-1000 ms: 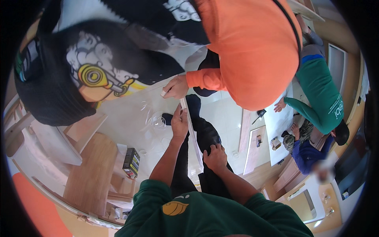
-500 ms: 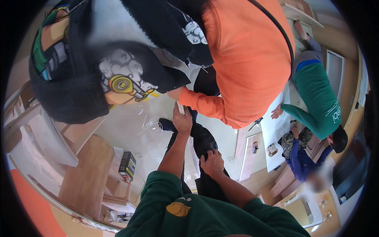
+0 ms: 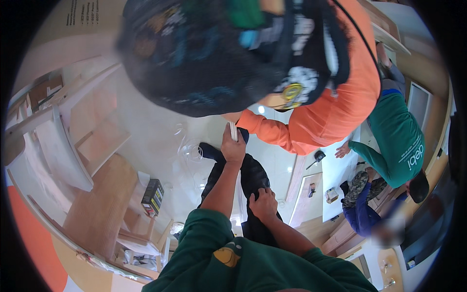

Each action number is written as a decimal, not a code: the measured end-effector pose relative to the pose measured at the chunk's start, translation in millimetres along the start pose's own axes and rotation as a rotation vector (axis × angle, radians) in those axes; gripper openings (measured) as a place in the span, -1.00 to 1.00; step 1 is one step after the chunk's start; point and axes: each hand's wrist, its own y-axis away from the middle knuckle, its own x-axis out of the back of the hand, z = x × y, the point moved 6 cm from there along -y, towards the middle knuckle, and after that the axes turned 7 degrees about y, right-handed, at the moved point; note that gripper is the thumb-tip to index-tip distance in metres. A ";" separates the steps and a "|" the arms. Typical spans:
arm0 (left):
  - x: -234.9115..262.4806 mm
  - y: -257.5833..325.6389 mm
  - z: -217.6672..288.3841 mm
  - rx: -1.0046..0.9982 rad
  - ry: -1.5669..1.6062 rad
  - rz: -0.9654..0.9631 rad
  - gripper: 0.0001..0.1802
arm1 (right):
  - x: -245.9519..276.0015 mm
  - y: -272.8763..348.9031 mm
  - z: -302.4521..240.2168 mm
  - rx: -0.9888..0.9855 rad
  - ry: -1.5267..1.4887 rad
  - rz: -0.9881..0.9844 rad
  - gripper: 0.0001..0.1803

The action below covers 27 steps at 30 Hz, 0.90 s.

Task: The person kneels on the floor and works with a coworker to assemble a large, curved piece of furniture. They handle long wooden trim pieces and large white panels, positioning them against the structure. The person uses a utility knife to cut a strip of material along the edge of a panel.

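My left hand is closed around a pale narrow strip, whose upper end sticks out above my fingers. Its lower part is mostly hidden behind my hand and forearm. Close beyond that hand is the orange sleeve of a person bent over in front of me; a dark cap covers where that person's hands are. My right hand lies on my dark trouser leg at the knee, fingers apart, holding nothing.
Loops of clear cord lie on the pale floor. To the left stand a wooden panel and a dark box. At right, a person in green and one in purple work beside a white sheet and a black handheld device.
The capped head of the person in orange has swung right and lower across my view. My left hand keeps its hold on the strip, and my right hand stays on my leg.
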 end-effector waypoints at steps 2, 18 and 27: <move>3.8 1.3 -2.0 -0.005 -0.026 0.013 -0.54 | -0.2 0.5 -3.3 0.006 0.001 0.005 -0.56; 18.0 3.5 -20.9 0.044 -0.033 -0.061 -0.47 | 0.2 4.4 -19.3 0.008 0.052 0.005 -0.59; 14.3 1.4 -15.4 -0.025 0.017 0.017 -0.52 | 2.8 4.4 -20.2 0.029 0.065 0.029 -0.59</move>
